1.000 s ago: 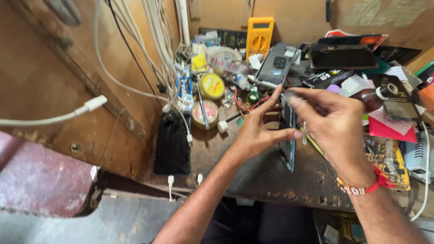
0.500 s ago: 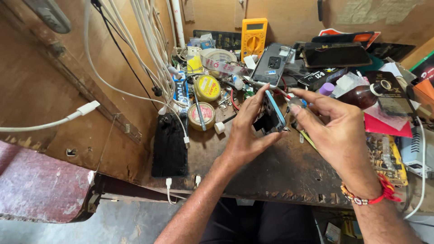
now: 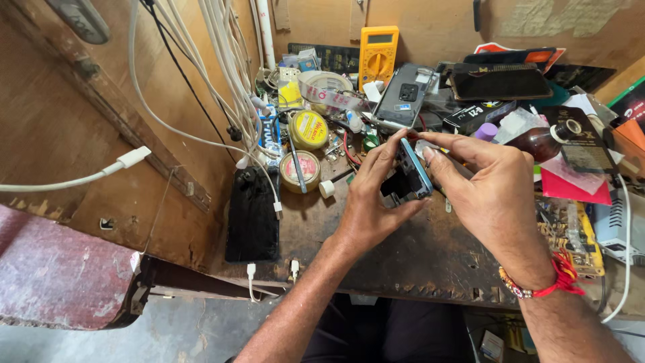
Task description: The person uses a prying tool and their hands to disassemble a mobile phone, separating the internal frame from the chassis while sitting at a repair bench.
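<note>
Tabletop (image 3: 416, 262): dark, worn wooden surface crowded with tools and parts along its back and right side, bare patch under the hands.
Wooden wall panel (image 3: 101, 134): slanted brown board to the left, with white cables (image 3: 222, 60) hanging down across it.
Black phone (image 3: 253, 215): lies flat, screen down or dark, at the left edge of the tabletop, with white plug ends just beside its lower end.
Left hand (image 3: 366, 202): clamped on the smartphone from the left and below, thumb under its lower edge, fingers curled over the top.
Right hand (image 3: 494, 195): closed on the same smartphone from the right, fingertips pressed at its upper blue edge; a red thread bracelet (image 3: 551, 282) sits on the wrist.
Smartphone (image 3: 410, 173): blue-framed, held edge-on and tilted above the middle of the tabletop, between both hands; its dark inner side faces left.
Multimeter (image 3: 377, 55): yellow, propped upright against the back wall.
Phone back cover (image 3: 405, 94): grey, leaning behind the hands, just right of the multimeter.
Brown bottle (image 3: 541, 140): lying on its side to the right of the hands.
Yellow round tins (image 3: 308, 129): two, one behind the other, left of the hands.
White cap (image 3: 326, 189): small cylinder on the tabletop just left of the left hand.
</note>
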